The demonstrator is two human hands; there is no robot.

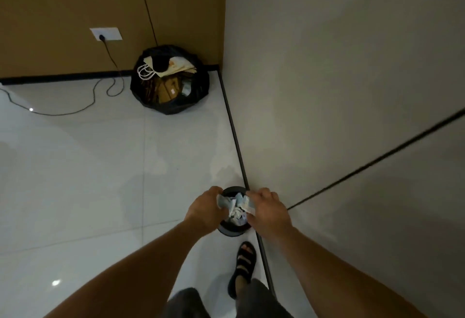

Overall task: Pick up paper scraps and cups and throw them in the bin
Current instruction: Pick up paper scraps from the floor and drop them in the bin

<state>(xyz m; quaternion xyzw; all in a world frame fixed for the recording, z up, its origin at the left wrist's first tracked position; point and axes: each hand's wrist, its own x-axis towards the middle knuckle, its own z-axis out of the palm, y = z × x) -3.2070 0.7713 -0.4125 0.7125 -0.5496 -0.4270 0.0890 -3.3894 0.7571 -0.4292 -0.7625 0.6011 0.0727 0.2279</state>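
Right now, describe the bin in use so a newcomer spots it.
Follow the grey wall's dark skirting strip toward the camera. Beneath the left hand and right hand, both gripping paper scraps, stands a small round black bin, smaller than the corner's black bag.

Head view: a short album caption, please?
Left hand and right hand each hold paper scraps over the small black bin beside the wall.

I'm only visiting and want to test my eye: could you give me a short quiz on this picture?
1. True or false: the left hand and the right hand both hold paper scraps above the small black bin.
2. Where does the big black bag sit? A inside the bin; B in the far corner; C on a chair.
3. What is plugged into the wall socket?
Key: 1 true; 2 B; 3 a dark cable.
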